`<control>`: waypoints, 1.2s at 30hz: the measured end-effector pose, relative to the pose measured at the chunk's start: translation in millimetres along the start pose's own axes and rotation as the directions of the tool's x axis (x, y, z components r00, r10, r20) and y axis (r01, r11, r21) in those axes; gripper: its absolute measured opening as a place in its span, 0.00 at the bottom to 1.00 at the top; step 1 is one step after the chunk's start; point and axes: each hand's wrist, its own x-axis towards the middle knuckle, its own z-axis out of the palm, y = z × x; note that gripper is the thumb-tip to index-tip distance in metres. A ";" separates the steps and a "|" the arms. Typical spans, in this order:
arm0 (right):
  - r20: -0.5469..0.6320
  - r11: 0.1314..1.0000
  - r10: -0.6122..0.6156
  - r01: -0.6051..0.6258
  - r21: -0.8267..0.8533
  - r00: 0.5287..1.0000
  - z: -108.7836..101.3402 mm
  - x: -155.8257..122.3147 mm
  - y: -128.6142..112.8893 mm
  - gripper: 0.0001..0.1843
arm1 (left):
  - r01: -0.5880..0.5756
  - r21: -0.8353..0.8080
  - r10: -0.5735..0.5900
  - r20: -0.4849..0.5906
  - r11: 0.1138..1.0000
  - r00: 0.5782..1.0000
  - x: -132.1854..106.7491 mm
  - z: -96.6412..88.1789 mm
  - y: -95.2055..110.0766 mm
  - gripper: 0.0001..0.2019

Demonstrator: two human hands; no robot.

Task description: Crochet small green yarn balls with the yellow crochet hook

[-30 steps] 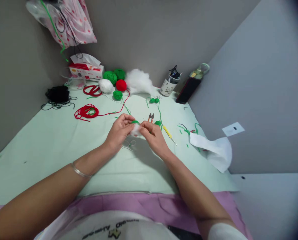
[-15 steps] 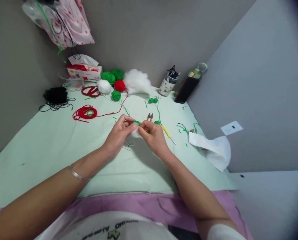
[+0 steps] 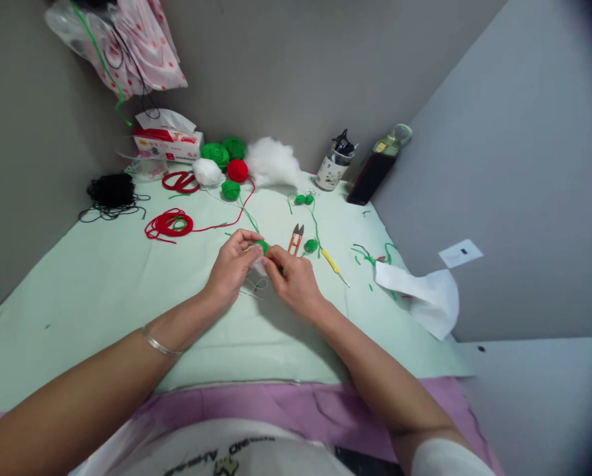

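Note:
My left hand [image 3: 232,266] and my right hand [image 3: 290,279] meet at the middle of the pale green table cover [image 3: 102,284]. Between their pinched fingers sits a small green crochet piece [image 3: 262,246] with a tuft of white stuffing [image 3: 258,266] below it. Both hands are closed on this piece. A thin thread [image 3: 254,288] trails onto the cloth under them. Orange thread snips [image 3: 294,238], another small green crochet ball [image 3: 310,245] and a yellow-handled crochet hook [image 3: 333,263] lie just right of my hands.
At the back are green, red and white yarn balls [image 3: 225,162], a white stuffing heap [image 3: 272,162], a tissue box [image 3: 167,141], a cup [image 3: 334,168] and a dark bottle [image 3: 375,172]. Red cord [image 3: 169,223] and black cord [image 3: 112,192] lie left. White cloth [image 3: 424,294] hangs at the right edge.
Both hands have shifted slightly left and nearer to me with the green piece, uncovering the snips and the green ball beside them. The fingers have closed tighter over the stuffing.

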 end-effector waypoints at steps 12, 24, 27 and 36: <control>-0.196 0.804 0.333 -0.386 -0.451 0.922 -84.9 12.6 79.4 0.19 | -0.210 0.113 0.219 -0.071 0.971 0.973 6.0 -14.4 10.1 0.11; -0.164 0.939 0.257 -0.286 -0.192 0.952 -86.6 18.5 70.0 0.13 | -0.214 0.131 0.215 0.003 0.968 0.977 0.2 -8.8 10.2 0.12; -0.059 0.970 0.181 -0.168 0.179 0.982 -74.5 11.3 41.6 0.14 | -0.229 0.139 0.229 0.016 0.963 0.973 -0.8 -9.2 8.3 0.11; 0.376 0.643 0.063 -0.326 0.693 0.924 -30.8 -2.2 -1.3 0.11 | -0.275 0.196 0.269 0.057 0.941 0.961 -2.4 -9.2 1.7 0.09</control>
